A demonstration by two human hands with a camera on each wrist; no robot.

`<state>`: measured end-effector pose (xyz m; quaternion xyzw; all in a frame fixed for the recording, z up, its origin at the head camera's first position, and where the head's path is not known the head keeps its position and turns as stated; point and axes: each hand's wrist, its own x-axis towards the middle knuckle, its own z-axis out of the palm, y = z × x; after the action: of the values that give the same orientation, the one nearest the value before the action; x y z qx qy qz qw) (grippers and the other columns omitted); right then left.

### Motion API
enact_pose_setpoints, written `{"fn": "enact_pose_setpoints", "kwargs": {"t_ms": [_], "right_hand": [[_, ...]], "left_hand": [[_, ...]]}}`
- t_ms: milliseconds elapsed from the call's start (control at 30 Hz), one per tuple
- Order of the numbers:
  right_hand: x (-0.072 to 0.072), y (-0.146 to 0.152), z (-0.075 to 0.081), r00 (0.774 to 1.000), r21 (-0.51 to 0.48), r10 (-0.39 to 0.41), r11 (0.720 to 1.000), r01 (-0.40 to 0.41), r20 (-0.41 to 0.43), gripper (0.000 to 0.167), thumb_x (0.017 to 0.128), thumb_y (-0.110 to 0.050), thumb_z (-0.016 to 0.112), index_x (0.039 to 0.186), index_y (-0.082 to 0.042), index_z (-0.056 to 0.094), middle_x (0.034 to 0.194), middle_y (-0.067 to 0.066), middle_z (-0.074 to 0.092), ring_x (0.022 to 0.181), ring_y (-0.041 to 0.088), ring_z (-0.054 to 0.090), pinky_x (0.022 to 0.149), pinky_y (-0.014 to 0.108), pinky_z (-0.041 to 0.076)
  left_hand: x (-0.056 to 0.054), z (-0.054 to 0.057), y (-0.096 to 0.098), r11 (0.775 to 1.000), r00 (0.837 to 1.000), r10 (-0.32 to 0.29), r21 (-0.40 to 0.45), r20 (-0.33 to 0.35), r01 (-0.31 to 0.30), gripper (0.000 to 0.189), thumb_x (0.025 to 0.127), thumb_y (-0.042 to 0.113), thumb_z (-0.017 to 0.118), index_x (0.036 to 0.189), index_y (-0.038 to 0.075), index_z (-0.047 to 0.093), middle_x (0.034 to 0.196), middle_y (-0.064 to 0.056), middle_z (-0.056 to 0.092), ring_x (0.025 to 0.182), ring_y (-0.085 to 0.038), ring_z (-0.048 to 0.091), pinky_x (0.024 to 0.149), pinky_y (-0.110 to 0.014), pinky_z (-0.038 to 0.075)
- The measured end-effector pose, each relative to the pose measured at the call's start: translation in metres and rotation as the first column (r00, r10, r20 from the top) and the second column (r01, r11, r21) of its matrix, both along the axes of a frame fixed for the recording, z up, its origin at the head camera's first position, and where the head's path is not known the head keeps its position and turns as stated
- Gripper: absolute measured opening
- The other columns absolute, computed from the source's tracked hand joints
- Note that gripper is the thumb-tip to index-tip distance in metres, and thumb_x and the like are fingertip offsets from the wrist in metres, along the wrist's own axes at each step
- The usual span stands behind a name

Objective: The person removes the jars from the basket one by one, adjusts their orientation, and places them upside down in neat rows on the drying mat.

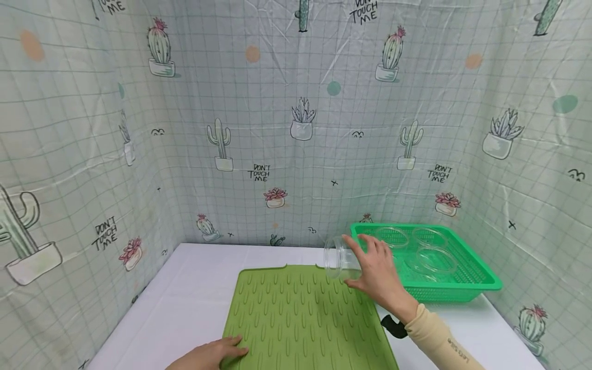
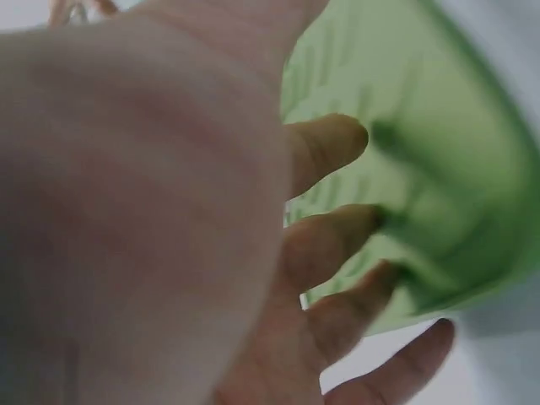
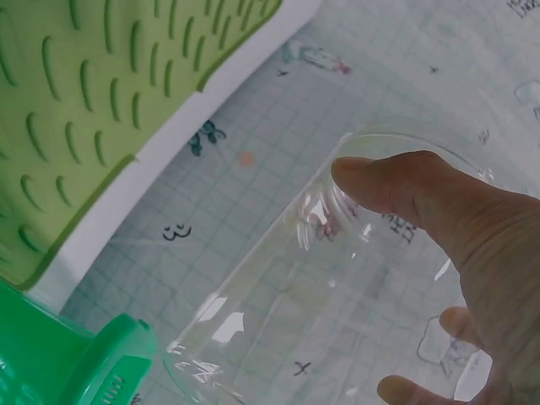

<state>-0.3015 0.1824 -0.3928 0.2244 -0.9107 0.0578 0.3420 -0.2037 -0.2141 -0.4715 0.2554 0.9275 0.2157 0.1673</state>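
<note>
While my right hand (image 1: 376, 275) grips a clear glass jar (image 1: 338, 258) tipped sideways above the green mat's (image 1: 300, 318) far right corner, my left hand (image 1: 215, 354) rests flat, fingers relaxed, on its near left edge.

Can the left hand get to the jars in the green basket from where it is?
Probably not easily. The left hand rests on the near-left corner of the mat; the basket sits far right, with the right hand and its clear jar in between.
</note>
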Motion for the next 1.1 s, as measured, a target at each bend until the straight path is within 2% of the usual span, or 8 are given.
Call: {"fn": "enact_pose_setpoints", "kwargs": {"t_ms": [133, 200, 267, 433, 533, 667, 800, 1100], "right_hand": [[0.002, -0.003, -0.002, 1.000, 0.013, 0.008, 1.000, -0.008, 0.001, 0.109, 0.050, -0.044, 0.094, 0.144, -0.026, 0.041, 0.133, 0.022, 0.048, 0.121, 0.042, 0.047, 0.101, 0.061, 0.036], [0.003, -0.004, -0.003, 1.000, 0.012, 0.017, 1.000, -0.017, -0.002, 0.109, 0.050, -0.044, 0.094, 0.144, -0.026, 0.042, 0.133, 0.022, 0.049, 0.120, 0.042, 0.047, 0.100, 0.061, 0.036], [0.004, -0.005, -0.003, 1.000, 0.012, 0.020, 1.000, -0.020, -0.006, 0.109, 0.049, -0.044, 0.095, 0.143, -0.026, 0.043, 0.132, 0.021, 0.049, 0.120, 0.042, 0.047, 0.100, 0.061, 0.037], [0.007, -0.009, -0.004, 0.999, 0.027, 0.021, 0.999, -0.020, -0.038, 0.110, 0.046, -0.044, 0.096, 0.142, -0.024, 0.046, 0.131, 0.021, 0.050, 0.118, 0.041, 0.049, 0.098, 0.059, 0.038], [0.010, -0.012, -0.003, 0.999, 0.030, 0.030, 0.999, -0.029, -0.038, 0.110, 0.046, -0.044, 0.096, 0.142, -0.024, 0.046, 0.131, 0.021, 0.050, 0.118, 0.040, 0.049, 0.098, 0.059, 0.038], [0.012, -0.018, -0.002, 0.999, 0.029, 0.033, 0.999, -0.033, -0.013, 0.109, 0.048, -0.045, 0.095, 0.143, -0.025, 0.045, 0.132, 0.020, 0.049, 0.120, 0.040, 0.048, 0.099, 0.059, 0.038], [0.013, -0.021, -0.002, 1.000, 0.027, 0.026, 0.999, -0.026, 0.007, 0.109, 0.049, -0.044, 0.095, 0.144, -0.026, 0.044, 0.134, 0.019, 0.048, 0.121, 0.040, 0.047, 0.100, 0.059, 0.037], [0.017, -0.025, -0.004, 0.999, 0.054, 0.037, 0.998, -0.037, -0.009, 0.110, 0.049, -0.045, 0.095, 0.145, -0.026, 0.043, 0.133, 0.018, 0.049, 0.120, 0.039, 0.047, 0.101, 0.061, 0.037]], "left_hand": [[-0.011, 0.026, 0.001, 0.990, 0.999, 0.034, 0.132, 0.043, -0.039, 0.057, 0.087, 0.046, 0.068, 0.131, 0.010, 0.062, 0.138, -0.020, 0.054, 0.125, -0.046, 0.049, 0.096, -0.059, 0.044], [-0.021, 0.041, 0.001, 0.976, 0.999, 0.050, 0.211, 0.016, -0.052, 0.058, 0.090, 0.044, 0.064, 0.134, 0.007, 0.057, 0.139, -0.021, 0.052, 0.128, -0.046, 0.046, 0.099, -0.061, 0.040], [-0.035, 0.055, 0.006, 0.956, 0.993, 0.114, 0.275, -0.038, -0.099, 0.063, 0.092, 0.046, 0.061, 0.140, 0.006, 0.051, 0.144, -0.021, 0.047, 0.134, -0.045, 0.041, 0.103, -0.061, 0.037], [-0.067, 0.082, 0.034, 0.874, 0.939, 0.314, 0.428, -0.140, -0.228, 0.081, 0.089, 0.051, 0.064, 0.154, 0.021, 0.026, 0.159, -0.015, 0.023, 0.146, -0.040, 0.021, 0.109, -0.063, 0.026], [-0.078, 0.090, 0.059, 0.840, 0.934, 0.320, 0.503, -0.157, -0.203, 0.087, 0.087, 0.049, 0.067, 0.155, 0.033, 0.015, 0.162, -0.008, 0.014, 0.146, -0.039, 0.020, 0.108, -0.061, 0.031], [-0.087, 0.092, 0.095, 0.808, 0.960, 0.236, 0.579, -0.152, -0.107, 0.092, 0.085, 0.048, 0.070, 0.155, 0.037, 0.011, 0.163, -0.006, 0.010, 0.144, -0.041, 0.026, 0.104, -0.057, 0.040], [-0.093, 0.085, 0.126, 0.798, 0.977, 0.152, 0.602, -0.153, -0.029, 0.093, 0.085, 0.051, 0.069, 0.156, 0.033, 0.011, 0.163, -0.009, 0.011, 0.142, -0.043, 0.028, 0.102, -0.056, 0.042], [-0.097, 0.072, 0.155, 0.788, 0.986, 0.092, 0.616, -0.139, 0.013, 0.083, 0.088, 0.049, 0.065, 0.154, 0.037, 0.017, 0.162, -0.003, 0.017, 0.141, -0.042, 0.033, 0.104, -0.051, 0.042]]}}
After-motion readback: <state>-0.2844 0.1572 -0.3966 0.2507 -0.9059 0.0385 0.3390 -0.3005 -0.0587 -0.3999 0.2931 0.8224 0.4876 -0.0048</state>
